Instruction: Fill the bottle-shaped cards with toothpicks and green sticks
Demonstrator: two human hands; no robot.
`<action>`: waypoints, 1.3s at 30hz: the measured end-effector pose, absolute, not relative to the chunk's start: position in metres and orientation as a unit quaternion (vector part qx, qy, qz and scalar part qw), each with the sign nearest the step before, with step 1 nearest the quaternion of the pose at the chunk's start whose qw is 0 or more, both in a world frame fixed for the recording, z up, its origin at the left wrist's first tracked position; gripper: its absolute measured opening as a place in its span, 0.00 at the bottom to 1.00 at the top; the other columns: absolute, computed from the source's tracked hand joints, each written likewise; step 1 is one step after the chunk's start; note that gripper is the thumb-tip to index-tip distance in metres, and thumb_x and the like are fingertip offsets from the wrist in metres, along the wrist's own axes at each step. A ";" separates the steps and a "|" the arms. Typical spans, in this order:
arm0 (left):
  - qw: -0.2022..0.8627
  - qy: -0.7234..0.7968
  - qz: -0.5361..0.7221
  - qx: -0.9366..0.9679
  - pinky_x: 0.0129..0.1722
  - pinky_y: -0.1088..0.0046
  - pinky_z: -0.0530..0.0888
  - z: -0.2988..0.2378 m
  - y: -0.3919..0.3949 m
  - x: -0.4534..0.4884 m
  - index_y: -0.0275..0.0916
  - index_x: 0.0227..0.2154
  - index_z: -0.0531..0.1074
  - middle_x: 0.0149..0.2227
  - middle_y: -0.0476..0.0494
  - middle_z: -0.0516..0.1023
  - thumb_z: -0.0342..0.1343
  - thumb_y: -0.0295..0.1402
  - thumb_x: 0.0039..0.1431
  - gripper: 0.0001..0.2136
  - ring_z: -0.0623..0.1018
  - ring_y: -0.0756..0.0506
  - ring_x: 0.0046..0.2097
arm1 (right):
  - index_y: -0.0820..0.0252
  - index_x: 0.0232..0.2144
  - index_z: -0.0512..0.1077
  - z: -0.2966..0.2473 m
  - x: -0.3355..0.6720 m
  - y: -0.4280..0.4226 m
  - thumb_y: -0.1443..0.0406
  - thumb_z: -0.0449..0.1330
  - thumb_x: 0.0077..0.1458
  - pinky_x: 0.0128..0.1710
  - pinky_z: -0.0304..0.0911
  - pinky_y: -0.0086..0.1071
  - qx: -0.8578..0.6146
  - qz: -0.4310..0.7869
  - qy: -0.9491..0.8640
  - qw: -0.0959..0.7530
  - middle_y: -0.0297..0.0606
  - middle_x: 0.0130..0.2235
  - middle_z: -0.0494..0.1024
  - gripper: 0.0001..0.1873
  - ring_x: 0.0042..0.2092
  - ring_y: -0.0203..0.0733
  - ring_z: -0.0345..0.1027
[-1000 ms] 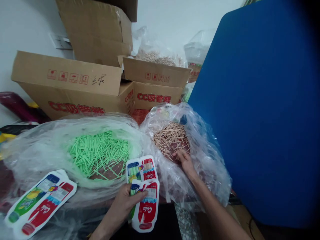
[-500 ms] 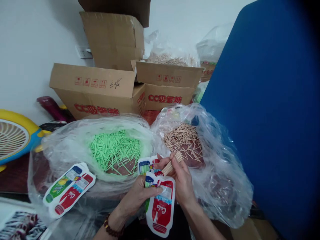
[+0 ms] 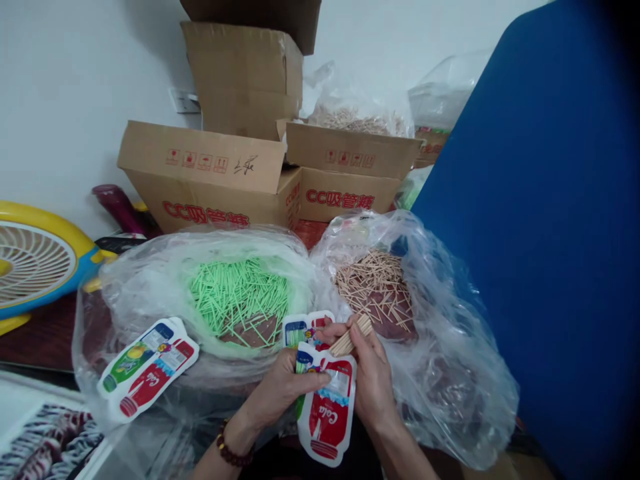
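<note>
My left hand (image 3: 287, 383) pinches a bottle-shaped candy pouch (image 3: 327, 407) with a red cola side and a green side, its thumb lying across the front. In my right hand (image 3: 367, 360) is a bundle of thin tan candy sticks (image 3: 350, 335), its lower end close above the pouch's top edge. I cannot tell whether any stick has entered the pouch. Just behind the hands lies another such pouch (image 3: 295, 328), partly hidden by fingers. Loose green sticks (image 3: 240, 293) fill an opened plastic bag to the left. Loose tan sticks (image 3: 373, 277) lie in a second bag to the right.
More flat pouches (image 3: 150, 367) lie stacked at the left on clear plastic. Cardboard boxes (image 3: 210, 187) stand along the back. A yellow and blue fan (image 3: 45, 260) is at the far left, and a blue panel (image 3: 540, 220) rises on the right.
The whole view has shifted slightly, so everything appears a little further right. Both hands keep their hold on the pouch and the tan sticks, nearly unchanged relative to each other.
</note>
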State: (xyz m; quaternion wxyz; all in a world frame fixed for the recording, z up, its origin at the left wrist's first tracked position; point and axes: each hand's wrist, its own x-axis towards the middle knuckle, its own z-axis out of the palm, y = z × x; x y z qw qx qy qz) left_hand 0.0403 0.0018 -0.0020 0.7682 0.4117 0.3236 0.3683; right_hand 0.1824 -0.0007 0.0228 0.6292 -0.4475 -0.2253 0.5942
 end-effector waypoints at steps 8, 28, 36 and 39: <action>0.742 0.354 0.374 0.429 0.34 0.74 0.70 0.006 0.006 0.039 0.32 0.32 0.78 0.31 0.43 0.79 0.66 0.33 0.49 0.10 0.75 0.48 0.31 | 0.58 0.36 0.72 0.020 0.191 -0.003 0.59 0.62 0.53 0.43 0.68 0.37 -0.366 0.672 -0.326 0.555 0.42 0.48 0.77 0.10 0.43 0.46 0.73; 0.668 0.403 0.463 0.420 0.32 0.74 0.72 0.004 0.020 0.028 0.33 0.32 0.77 0.30 0.46 0.81 0.67 0.35 0.47 0.11 0.77 0.47 0.30 | 0.58 0.42 0.74 0.000 0.196 0.006 0.62 0.68 0.45 0.41 0.68 0.35 -0.365 0.700 -0.426 0.443 0.35 0.38 0.81 0.19 0.37 0.41 0.74; 0.703 0.389 0.432 0.409 0.39 0.70 0.73 0.009 0.020 0.010 0.37 0.43 0.72 0.38 0.46 0.80 0.68 0.30 0.44 0.20 0.77 0.46 0.36 | 0.59 0.37 0.76 0.002 0.190 0.009 0.63 0.69 0.43 0.35 0.68 0.33 -0.381 0.690 -0.408 0.461 0.35 0.34 0.82 0.16 0.32 0.40 0.74; 0.699 0.402 0.431 0.405 0.37 0.71 0.74 0.012 0.018 0.011 0.37 0.40 0.73 0.35 0.47 0.80 0.69 0.31 0.43 0.19 0.78 0.46 0.35 | 0.59 0.36 0.77 0.003 0.189 0.011 0.63 0.69 0.42 0.36 0.68 0.33 -0.376 0.681 -0.432 0.456 0.34 0.33 0.82 0.15 0.33 0.41 0.74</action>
